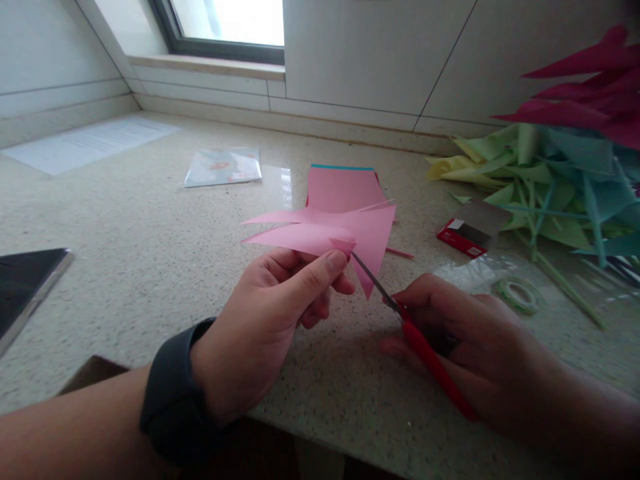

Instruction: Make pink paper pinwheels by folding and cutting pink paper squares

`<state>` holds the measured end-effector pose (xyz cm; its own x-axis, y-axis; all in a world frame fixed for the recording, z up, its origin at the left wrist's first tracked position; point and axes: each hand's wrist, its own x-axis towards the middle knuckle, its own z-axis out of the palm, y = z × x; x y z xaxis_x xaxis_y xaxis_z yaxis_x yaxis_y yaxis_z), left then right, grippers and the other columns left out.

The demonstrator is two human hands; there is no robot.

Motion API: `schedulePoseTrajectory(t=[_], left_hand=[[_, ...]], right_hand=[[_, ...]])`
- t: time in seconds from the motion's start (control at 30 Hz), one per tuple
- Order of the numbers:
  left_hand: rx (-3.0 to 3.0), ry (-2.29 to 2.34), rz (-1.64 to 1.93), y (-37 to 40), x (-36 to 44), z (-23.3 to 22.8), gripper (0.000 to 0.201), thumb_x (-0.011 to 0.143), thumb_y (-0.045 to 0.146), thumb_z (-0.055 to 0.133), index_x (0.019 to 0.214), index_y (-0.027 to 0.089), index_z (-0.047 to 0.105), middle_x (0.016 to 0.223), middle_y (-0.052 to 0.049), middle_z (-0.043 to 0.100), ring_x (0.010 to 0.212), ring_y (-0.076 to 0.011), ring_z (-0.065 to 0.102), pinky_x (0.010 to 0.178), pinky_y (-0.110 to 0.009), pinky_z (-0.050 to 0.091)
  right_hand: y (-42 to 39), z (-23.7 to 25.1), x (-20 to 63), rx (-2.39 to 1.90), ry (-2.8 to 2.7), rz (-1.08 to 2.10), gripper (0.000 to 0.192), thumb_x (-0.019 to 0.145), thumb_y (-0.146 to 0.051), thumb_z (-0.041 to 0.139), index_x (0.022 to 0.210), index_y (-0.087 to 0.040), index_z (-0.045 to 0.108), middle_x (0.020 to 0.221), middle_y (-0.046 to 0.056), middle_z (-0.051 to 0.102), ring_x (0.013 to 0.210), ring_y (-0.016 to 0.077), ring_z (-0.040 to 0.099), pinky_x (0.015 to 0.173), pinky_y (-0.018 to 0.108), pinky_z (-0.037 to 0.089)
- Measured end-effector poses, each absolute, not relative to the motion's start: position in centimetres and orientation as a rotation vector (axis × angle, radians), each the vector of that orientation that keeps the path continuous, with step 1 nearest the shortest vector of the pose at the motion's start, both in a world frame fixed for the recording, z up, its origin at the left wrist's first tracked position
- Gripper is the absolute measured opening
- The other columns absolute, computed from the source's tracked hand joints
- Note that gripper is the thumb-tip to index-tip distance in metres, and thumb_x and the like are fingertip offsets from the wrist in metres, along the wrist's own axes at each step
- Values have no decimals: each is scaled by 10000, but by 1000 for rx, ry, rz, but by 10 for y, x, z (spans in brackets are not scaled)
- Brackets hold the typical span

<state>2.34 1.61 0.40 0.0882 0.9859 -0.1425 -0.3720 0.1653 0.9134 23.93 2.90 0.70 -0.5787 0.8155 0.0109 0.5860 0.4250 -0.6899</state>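
Two hands: left hand [260,320] pinches pink pinwheel [340,230]; right hand [465,333] grip closed on scissors [400,313], blades seemingly pointing up-left.

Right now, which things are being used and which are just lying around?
In use:
- folded pink paper pinwheel, held by the left hand
- red-handled scissors, in the right hand

Lying about:
- pink paper stack
- small red box
- green tape roll
- pile of green, blue and magenta pinwheels
- white printed sheet

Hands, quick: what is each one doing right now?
Left hand: closed, pinching the folded pink paper.
Right hand: closed around red-handled scissors, blade tip at the paper's centre.
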Motion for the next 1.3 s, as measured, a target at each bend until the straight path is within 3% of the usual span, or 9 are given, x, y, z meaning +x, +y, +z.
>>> schedulePoseTrajectory(t=[1.3], left_hand=[[840,908,1243,18,27,4,191,897,322,725,772,179,742,684,47,654,517,-23,428,472,-99,373]], right_hand=[[25,3,234,-1138,-2315,805,222,914,-383,639,828,-212,526,525,-62,513,413,84,417,375,207,267]])
